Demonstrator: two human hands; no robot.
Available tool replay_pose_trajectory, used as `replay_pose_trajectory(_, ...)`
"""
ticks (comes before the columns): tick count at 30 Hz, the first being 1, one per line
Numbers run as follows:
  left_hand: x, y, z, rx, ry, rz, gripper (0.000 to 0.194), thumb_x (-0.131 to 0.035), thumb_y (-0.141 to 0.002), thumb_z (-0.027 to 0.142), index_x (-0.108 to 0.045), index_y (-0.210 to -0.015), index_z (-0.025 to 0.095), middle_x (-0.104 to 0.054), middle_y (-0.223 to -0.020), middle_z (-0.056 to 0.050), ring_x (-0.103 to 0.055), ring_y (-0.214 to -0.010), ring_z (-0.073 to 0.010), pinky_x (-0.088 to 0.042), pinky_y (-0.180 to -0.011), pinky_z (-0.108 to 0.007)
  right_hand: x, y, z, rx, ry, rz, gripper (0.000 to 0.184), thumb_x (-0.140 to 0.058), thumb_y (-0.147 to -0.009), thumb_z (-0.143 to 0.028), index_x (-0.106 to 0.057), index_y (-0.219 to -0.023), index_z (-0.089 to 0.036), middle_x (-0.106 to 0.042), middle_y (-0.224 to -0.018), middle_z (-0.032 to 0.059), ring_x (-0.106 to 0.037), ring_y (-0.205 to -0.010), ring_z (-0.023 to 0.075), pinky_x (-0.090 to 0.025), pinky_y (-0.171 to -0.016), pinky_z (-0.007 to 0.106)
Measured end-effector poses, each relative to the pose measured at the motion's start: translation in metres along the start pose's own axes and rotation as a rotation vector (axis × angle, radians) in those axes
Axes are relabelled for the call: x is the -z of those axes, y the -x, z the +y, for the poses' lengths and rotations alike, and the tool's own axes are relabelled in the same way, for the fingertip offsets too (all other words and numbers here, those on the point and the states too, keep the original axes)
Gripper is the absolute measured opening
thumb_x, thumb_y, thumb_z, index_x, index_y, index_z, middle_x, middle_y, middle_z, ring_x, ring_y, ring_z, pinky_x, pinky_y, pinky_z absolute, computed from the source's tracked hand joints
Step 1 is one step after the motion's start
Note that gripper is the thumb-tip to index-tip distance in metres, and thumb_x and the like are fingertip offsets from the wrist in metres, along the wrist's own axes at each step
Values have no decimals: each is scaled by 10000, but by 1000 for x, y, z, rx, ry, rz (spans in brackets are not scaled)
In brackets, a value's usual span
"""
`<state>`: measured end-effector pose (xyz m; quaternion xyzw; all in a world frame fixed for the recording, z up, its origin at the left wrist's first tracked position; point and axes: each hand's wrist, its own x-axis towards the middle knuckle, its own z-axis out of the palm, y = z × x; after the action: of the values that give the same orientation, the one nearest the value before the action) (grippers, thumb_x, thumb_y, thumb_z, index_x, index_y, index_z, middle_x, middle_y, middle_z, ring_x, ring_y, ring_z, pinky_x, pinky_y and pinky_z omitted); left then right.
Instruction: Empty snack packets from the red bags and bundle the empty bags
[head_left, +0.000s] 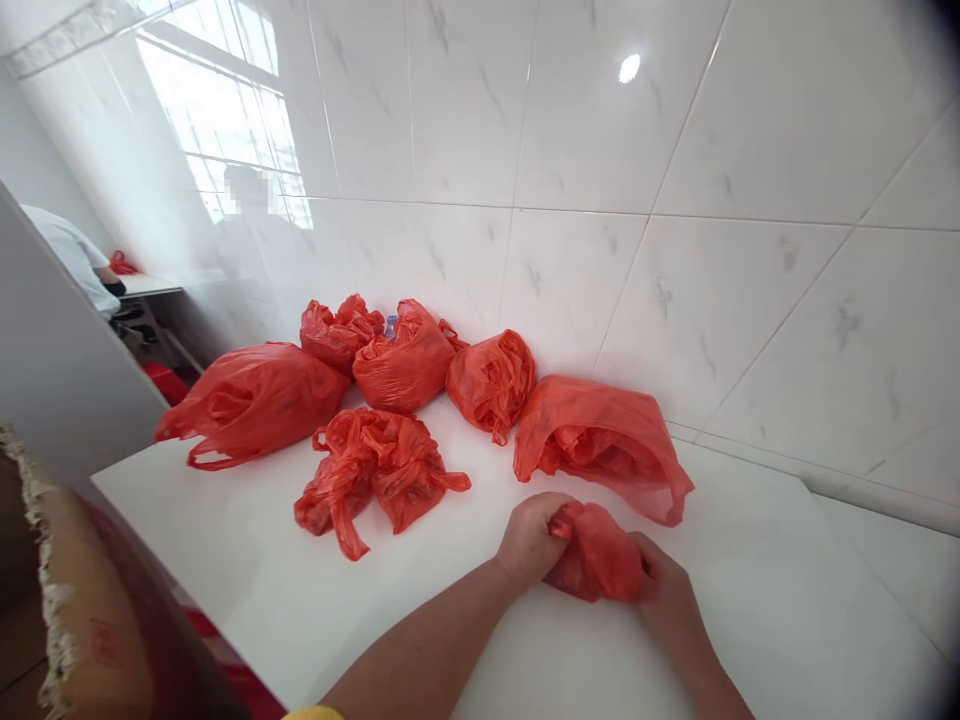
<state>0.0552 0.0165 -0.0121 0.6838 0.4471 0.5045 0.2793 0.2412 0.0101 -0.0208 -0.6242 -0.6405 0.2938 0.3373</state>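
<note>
Between my two hands is a small red plastic bag (600,560), held just over the white table (495,650). My left hand (534,540) is closed on its left edge, thumb and fingers gripping the film. My right hand (664,585) pinches the opposite side, a little blurred. What the bag contains, if anything, is hidden. Right behind it lies a larger red bag (600,430), its open mouth facing me with crumpled red plastic inside. To the left sits a knotted red bag (382,465) with loose handles sticking out.
Several more filled red bags, such as a wide one (259,400) and a rounded one (491,380), line the tiled wall (585,260). A torn-edged cardboard box (90,600) stands at lower left. Beyond a grey partition (67,340), a person in a white sleeve (71,255) is partly visible.
</note>
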Motion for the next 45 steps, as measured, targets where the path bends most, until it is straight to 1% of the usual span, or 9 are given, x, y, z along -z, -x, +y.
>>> replay_pose_trajectory(5, 37, -23, 4, 0, 175, 523, 296, -499, -699, 80, -615, -950, 186, -652, -901, -14, -595, -839, -149, -476, -778, -260, 6, -4, 4, -87, 107, -69, 306, -419, -812, -510, -571, -794, -245, -634, -782, -11, -545, -714, 178, -409, -622, 260)
replay_pose_trajectory(11, 141, -41, 11, -111, -129, 1050, 271, -541, -735, 153, -587, -999, 191, -614, -973, -23, -567, -909, -158, -444, -848, -284, 3, -6, 3, -67, 167, -83, 282, -394, -825, -485, -548, -773, -255, -629, -781, -26, -549, -721, 173, -405, -633, 265)
replay_pose_trajectory(17, 206, -24, -14, 153, -626, 1165, 399, -610, -728, 281, -538, -1100, 159, -566, -1077, -95, -498, -1075, -258, -347, -982, -464, -5, -9, -2, -23, 263, -11, 246, -375, -839, -421, -513, -732, -248, -595, -710, -35, -542, -656, 160, -396, -605, 274)
replay_pose_trajectory(20, 197, -17, -21, 249, -756, 1082, 502, -632, -723, 312, -495, -1179, 156, -440, -1297, -156, -314, -1282, -354, -206, -1025, -617, -12, -14, 0, 18, 245, 91, 199, -385, -838, -379, -536, -816, -250, -609, -829, -20, -560, -698, 156, -424, -634, 283)
replay_pose_trajectory(23, 171, -17, -17, 83, -841, 1010, 556, -622, -744, 295, -439, -1250, 157, -233, -1457, -160, -86, -1379, -367, -109, -1058, -641, -22, -21, 1, 127, 220, 204, 216, -398, -832, -320, -540, -974, -240, -586, -1032, 20, -578, -791, 164, -460, -710, 309)
replay_pose_trajectory(28, 112, -27, -24, -260, -758, 511, 368, -557, -805, 206, -505, -1169, 200, -292, -1440, -119, -271, -1346, -274, -279, -1085, -466, -41, -37, -7, 325, 233, 311, 418, -431, -820, -253, -436, -1236, -210, -540, -1128, 85, -544, -1000, 229, -477, -801, 370)
replay_pose_trajectory(33, 47, -34, -49, -172, -558, 153, 684, -655, -743, 259, -345, -1354, 268, -241, -1477, -114, -287, -1344, -297, -356, -1039, -484, -59, -49, -21, 459, 223, 342, 517, -455, -817, -209, -350, -1322, -182, -525, -1163, 118, -504, -1075, 242, -458, -876, 414)
replay_pose_trajectory(39, 13, -53, -67, -18, -406, 132, 724, -607, -727, 138, -328, -1376, 301, -259, -1476, -92, -319, -1334, -288, -407, -1000, -445, -72, -56, -32, 506, 273, 475, 372, -452, -818, -173, -530, -1181, -188, -430, -1284, 147, -492, -1104, 253, -459, -876, 427)
replay_pose_trajectory(45, 18, -57, -74, 39, -207, 208, 594, -388, -795, 33, -363, -1341, 266, -505, -1298, -67, -494, -1191, -191, -428, -982, -384, -79, -58, -34, 635, 278, 257, 376, -459, -769, -113, -621, -1097, -201, -377, -1387, 124, -482, -1162, 255, -438, -931, 417)
